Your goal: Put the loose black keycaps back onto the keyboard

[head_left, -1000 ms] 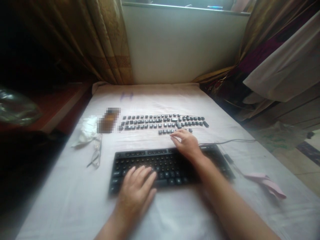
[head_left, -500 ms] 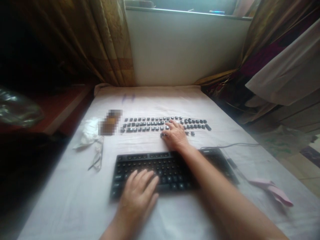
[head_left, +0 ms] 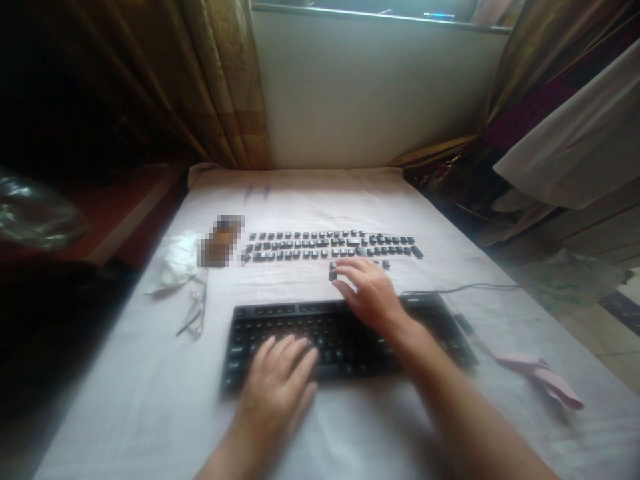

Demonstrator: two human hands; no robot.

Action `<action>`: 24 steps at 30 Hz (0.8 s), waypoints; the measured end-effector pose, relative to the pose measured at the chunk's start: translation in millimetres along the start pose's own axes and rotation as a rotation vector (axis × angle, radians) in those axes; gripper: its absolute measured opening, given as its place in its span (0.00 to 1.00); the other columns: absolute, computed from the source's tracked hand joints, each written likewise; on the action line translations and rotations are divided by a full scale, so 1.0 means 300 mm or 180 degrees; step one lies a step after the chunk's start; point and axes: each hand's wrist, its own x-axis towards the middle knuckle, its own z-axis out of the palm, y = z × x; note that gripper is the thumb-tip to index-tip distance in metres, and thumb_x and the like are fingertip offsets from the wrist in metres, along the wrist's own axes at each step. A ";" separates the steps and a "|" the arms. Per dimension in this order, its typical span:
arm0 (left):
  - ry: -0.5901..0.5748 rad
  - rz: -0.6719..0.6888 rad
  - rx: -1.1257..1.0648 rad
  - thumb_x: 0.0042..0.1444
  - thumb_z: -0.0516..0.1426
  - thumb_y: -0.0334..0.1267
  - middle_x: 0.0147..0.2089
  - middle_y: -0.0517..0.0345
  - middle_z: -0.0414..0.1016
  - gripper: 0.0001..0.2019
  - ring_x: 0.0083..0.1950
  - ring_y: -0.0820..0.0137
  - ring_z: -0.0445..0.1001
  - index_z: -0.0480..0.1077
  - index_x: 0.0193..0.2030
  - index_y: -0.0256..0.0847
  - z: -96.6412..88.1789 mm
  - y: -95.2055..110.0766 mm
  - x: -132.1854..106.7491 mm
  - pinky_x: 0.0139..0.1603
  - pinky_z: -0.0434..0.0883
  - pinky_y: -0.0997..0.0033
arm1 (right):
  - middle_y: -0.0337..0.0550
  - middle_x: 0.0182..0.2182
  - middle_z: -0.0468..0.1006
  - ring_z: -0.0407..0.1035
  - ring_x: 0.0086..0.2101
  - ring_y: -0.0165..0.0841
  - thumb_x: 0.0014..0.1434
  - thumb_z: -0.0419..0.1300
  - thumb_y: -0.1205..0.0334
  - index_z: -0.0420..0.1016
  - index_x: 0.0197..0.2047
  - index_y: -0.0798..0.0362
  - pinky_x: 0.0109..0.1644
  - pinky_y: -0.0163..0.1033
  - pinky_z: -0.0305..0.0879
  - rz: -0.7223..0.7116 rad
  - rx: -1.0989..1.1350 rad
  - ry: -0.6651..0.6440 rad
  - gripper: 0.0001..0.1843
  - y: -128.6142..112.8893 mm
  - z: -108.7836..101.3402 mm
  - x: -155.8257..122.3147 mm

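Note:
A black keyboard (head_left: 360, 373) lies across the white cloth before me. My left hand (head_left: 280, 377) rests on its left part, fingers stretched out and slightly spread. Beyond the keyboard's back edge, my right hand (head_left: 370, 290) is curled, with a dark keycap (head_left: 333, 271) at the tips of its thumb and fingers. Several loose keycaps (head_left: 305, 254) are laid out in rows farther back on the cloth. My right wrist and forearm cover part of the keyboard's right side.
Left of the rows are a blurred-out brown item (head_left: 220, 243), a crumpled white cloth (head_left: 180, 260) and eyeglasses (head_left: 195, 310). A cable (head_left: 465, 289) runs off to the right. A pink cloth (head_left: 545, 377) lies right of the keyboard. Curtains (head_left: 225, 87) hang behind.
My right hand has drawn back from the keycap rows toward the keyboard and slightly right, with a keycap now showing at its fingertips. My left hand has stayed in place.

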 end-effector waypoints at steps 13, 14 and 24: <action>-0.0032 0.0073 -0.0008 0.63 0.55 0.34 0.57 0.52 0.75 0.16 0.61 0.62 0.69 0.72 0.57 0.42 0.007 0.015 -0.003 0.69 0.58 0.55 | 0.45 0.39 0.81 0.76 0.39 0.35 0.62 0.60 0.64 0.79 0.43 0.50 0.43 0.37 0.71 0.0189 0.0593 -0.1115 0.08 -0.091 -0.046 -0.229; -0.0024 0.0094 -0.0010 0.63 0.55 0.34 0.57 0.52 0.76 0.16 0.61 0.62 0.69 0.72 0.57 0.42 0.007 0.015 -0.003 0.69 0.59 0.55 | 0.44 0.39 0.81 0.75 0.39 0.35 0.62 0.60 0.64 0.79 0.43 0.50 0.43 0.37 0.70 0.0175 0.0556 -0.1151 0.08 -0.095 -0.046 -0.227; -0.0007 0.0112 -0.0119 0.65 0.54 0.37 0.57 0.51 0.75 0.16 0.61 0.61 0.68 0.72 0.58 0.42 0.012 0.033 0.014 0.69 0.57 0.55 | 0.45 0.39 0.81 0.75 0.39 0.37 0.60 0.61 0.65 0.81 0.41 0.50 0.42 0.37 0.69 0.0138 0.0087 -0.1683 0.08 -0.135 -0.077 -0.165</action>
